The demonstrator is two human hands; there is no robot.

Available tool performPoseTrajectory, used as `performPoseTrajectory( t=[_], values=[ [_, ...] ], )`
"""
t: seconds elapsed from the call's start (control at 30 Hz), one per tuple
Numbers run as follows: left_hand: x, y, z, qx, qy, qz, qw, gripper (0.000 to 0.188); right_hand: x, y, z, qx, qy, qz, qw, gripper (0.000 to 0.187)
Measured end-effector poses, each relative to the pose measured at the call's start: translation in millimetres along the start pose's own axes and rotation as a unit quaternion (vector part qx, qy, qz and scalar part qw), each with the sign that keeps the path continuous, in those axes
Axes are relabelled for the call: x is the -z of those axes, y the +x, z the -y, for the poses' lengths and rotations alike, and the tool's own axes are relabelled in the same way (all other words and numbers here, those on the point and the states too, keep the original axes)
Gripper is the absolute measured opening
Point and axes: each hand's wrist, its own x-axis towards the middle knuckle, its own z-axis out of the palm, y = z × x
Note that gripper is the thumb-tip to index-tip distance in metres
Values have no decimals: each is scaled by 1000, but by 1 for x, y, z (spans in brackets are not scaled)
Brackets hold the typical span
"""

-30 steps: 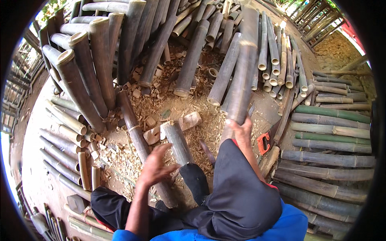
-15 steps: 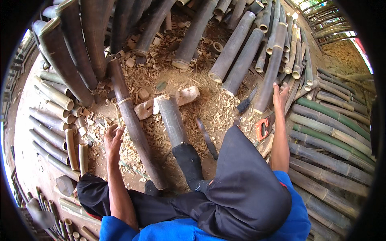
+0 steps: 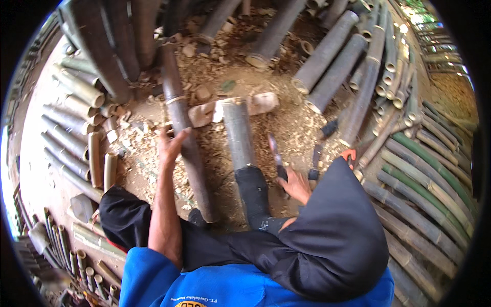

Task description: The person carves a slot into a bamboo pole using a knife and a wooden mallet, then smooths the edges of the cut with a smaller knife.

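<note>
My left hand (image 3: 171,147) is at a long dark bamboo pole (image 3: 190,158), its thumb reaching across the pole's left side and its fingers spread. Whether it bears on the pole is hard to tell. Low in front of my bent knee, my right hand (image 3: 295,185) is closed over the dark handle of a knife (image 3: 274,146) that lies on the ground. Between the hands, a shorter grey bamboo length (image 3: 237,128) leans with its far end on a pale wooden block (image 3: 262,103). Its near end meets my leg in a black sock (image 3: 251,189).
A second dark-handled blade (image 3: 315,158) lies right of the knife. An orange saw handle (image 3: 349,155) shows behind my knee. Wood chips (image 3: 302,128) cover the ground. Thick bamboo poles (image 3: 327,48) ring the far side; stacked poles (image 3: 414,215) lie right, cut lengths (image 3: 64,148) left.
My right hand has come down and left from the poles at the right to the knife. My left hand has moved forward and right to the long dark pole. The view has shifted slightly.
</note>
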Motion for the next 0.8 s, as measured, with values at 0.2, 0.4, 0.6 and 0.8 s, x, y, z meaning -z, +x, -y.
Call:
performPoseTrajectory(
  t=[0.2, 0.4, 0.6, 0.8],
  values=[
    [-25, 7, 5, 5, 106, -43, 993, 73, -20, -10, -5, -33, -19, -46, 998, 48],
    [-14, -15, -42, -30, -123, -23, 992, 78, -19, 0, -9, -44, -22, -20, 999, 52],
    [-12, -42, -112, -106, -39, 169, 979, 79, -15, -3, -7, -47, -28, -12, 998, 55],
    [-43, -45, -72, -178, 97, 117, 972, 83, 7, 14, 7, -18, -49, 73, 996, 56]
  ],
)
